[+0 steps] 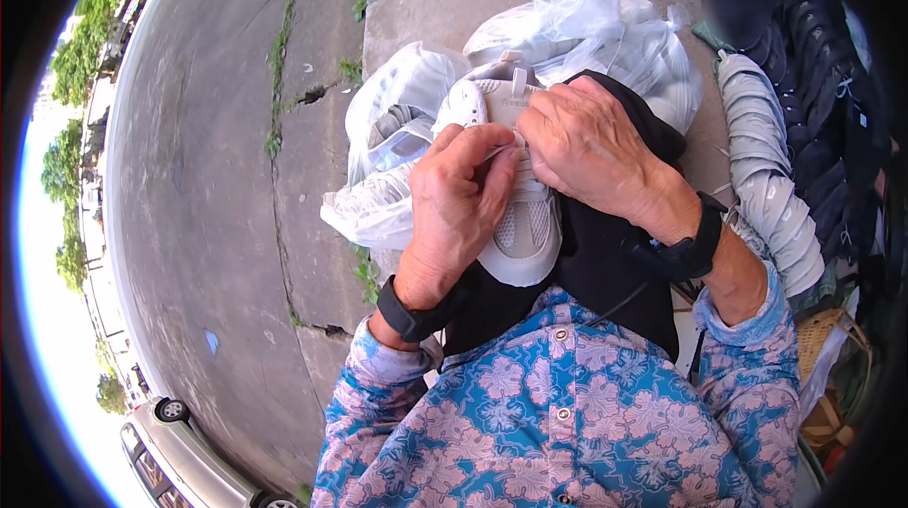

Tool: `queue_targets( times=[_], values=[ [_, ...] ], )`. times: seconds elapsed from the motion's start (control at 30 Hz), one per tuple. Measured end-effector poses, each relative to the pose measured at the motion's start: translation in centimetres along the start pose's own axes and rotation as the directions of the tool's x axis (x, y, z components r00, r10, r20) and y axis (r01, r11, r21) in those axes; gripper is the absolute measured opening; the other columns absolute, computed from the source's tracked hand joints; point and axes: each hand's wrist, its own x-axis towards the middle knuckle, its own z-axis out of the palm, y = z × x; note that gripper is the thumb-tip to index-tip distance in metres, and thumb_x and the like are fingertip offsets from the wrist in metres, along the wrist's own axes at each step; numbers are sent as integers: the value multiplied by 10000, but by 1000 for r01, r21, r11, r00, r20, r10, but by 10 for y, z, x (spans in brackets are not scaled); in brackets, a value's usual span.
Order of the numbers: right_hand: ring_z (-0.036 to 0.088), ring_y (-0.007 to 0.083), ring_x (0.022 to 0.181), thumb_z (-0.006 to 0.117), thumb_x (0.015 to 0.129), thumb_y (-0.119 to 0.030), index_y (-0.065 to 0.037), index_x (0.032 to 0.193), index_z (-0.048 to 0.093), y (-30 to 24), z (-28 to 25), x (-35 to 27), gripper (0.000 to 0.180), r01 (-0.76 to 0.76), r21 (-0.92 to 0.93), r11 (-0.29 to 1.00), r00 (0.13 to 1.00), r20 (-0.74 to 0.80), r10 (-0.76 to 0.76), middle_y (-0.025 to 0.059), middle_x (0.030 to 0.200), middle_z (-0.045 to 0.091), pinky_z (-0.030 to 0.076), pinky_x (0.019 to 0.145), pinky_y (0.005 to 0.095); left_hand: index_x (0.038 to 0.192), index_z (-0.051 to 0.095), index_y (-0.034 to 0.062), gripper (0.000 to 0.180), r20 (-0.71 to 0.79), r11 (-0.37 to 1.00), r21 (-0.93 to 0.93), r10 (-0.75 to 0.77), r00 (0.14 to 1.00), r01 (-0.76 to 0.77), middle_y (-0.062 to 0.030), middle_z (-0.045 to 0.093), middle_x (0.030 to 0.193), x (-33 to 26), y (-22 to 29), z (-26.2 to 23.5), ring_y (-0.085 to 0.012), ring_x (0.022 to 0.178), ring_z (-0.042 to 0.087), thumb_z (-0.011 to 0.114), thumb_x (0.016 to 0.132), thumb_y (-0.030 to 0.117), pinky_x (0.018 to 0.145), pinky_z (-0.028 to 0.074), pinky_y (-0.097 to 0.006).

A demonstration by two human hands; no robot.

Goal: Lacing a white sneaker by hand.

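A white and beige mesh sneaker rests on my lap with its toe pointing toward me. My left hand is closed in a pinch over the laced middle of the shoe, a thin pale lace between thumb and forefinger. On the other side of the lacing, my right hand is closed too, its fingers pressed together near the tongue. What its fingertips hold is mostly hidden, though the lace runs toward them. Both wrists wear black bands.
Clear plastic bags of pale shoes lie beyond my knees, and another shoe bag is at the left. Stacked pale shoe uppers and dark ones line the right. A wicker basket stands near my right elbow. Cracked concrete spreads leftward.
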Motion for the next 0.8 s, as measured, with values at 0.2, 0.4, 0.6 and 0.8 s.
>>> queue_targets(
  times=[0.2,0.4,0.6,0.8],
  values=[
    [622,221,718,655,762,-61,-54,726,579,0,-6,-3,84,-16,7,1000,1000,7,16,83,727,591,464,662,361,964,663,-14,111,71,997,69,-38,997,33,-79,616,851,0,3,-5,-142,755,638,673,855,-3,676,516,-261],
    [635,211,738,636,773,-44,-39,750,605,-5,-3,3,39,13,-37,999,999,32,-12,89,738,601,481,676,362,906,663,17,103,-8,1000,20,-1,1000,1,-114,580,747,2,0,-1,-225,597,578,687,806,21,559,474,-324],
    [623,214,715,639,765,-52,-40,739,589,-2,-7,2,58,53,-70,996,997,67,-48,82,720,579,470,665,360,963,659,16,145,-9,998,-53,-32,999,32,-123,614,825,-2,2,-1,-216,650,638,689,822,37,585,509,-305],
    [599,223,742,652,751,-55,-45,748,577,11,-27,-13,76,40,-115,993,990,138,-24,81,749,570,451,668,361,1018,655,25,199,24,999,-35,-39,999,39,-122,623,880,-2,4,-8,-223,648,643,697,825,52,585,516,-309]
  ],
)
